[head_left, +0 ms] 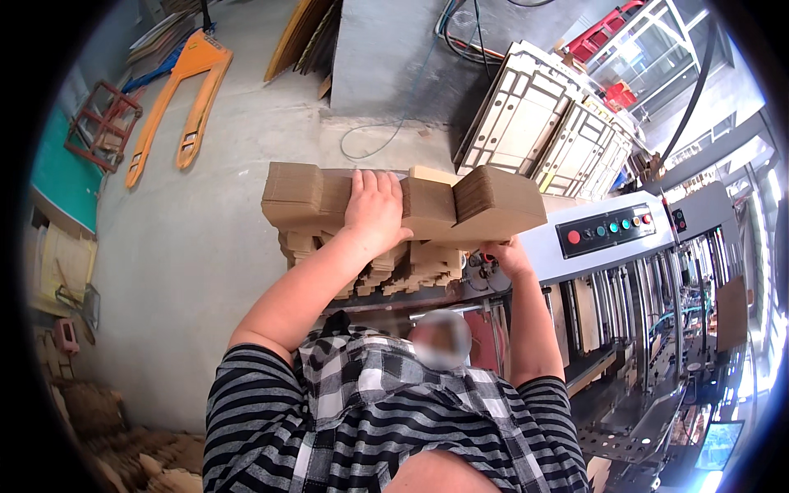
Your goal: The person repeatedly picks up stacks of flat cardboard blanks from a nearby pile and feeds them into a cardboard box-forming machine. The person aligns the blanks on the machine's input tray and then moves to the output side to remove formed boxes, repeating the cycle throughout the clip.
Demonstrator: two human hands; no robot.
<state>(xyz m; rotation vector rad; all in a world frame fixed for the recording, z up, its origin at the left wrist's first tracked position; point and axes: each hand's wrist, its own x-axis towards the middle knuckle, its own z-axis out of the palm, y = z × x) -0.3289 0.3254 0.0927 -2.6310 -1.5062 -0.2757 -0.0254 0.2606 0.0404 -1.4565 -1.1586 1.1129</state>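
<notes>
A thick stack of brown die-cut cardboard blanks (501, 201) is held on edge in front of me, with notches along its top. My left hand (376, 212) lies over a notch left of the middle, fingers across the top and thumb on the near face. At the lower right corner, my right hand (511, 256) grips the stack from below; its fingertips are partly hidden behind the cardboard. Beneath the stack, more cut cardboard pieces (423, 267) lie piled in uneven layers on a ledge.
To the right stands a machine with a control panel (604, 228) of coloured buttons and many metal rods. Patterned die boards (518, 115) lean beyond it. An orange pallet jack (197, 86) stands on the floor at far left. Cardboard scraps (152, 456) lie at lower left.
</notes>
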